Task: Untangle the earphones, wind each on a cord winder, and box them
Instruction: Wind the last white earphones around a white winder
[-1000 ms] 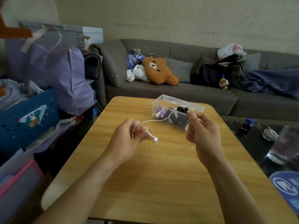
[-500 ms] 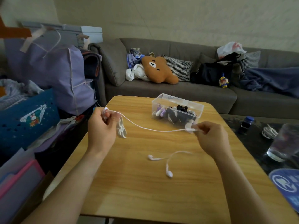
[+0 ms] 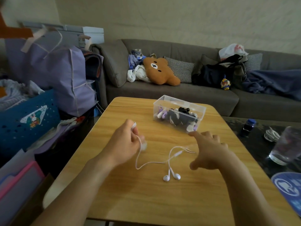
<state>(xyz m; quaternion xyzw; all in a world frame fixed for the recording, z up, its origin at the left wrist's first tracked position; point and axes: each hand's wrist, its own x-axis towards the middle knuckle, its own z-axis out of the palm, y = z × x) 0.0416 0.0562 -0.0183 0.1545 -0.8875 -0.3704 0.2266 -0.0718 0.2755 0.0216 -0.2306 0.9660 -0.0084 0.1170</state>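
A white earphone cord (image 3: 151, 163) lies slack on the wooden table (image 3: 146, 201), its two buds (image 3: 171, 176) side by side near the middle. My left hand (image 3: 127, 142) grips the plug end of the cord together with a small white piece, blurred. My right hand (image 3: 208, 149) hovers over the cord's remote with fingers spread and holds nothing. Behind the hands stands a clear plastic box (image 3: 179, 114) with several wound earphones in white, purple and black inside.
To the right is a dark glass table with a drinking glass (image 3: 286, 145), a coiled white cable (image 3: 271, 135) and a small blue-capped bottle (image 3: 249, 126). A grey sofa (image 3: 179, 95) is behind. Bags and a blue crate (image 3: 27, 121) crowd the left.
My right hand has let go of the cord and opened. The cord, stretched taut between both hands before, now lies slack on the table. My left hand moved right and down.
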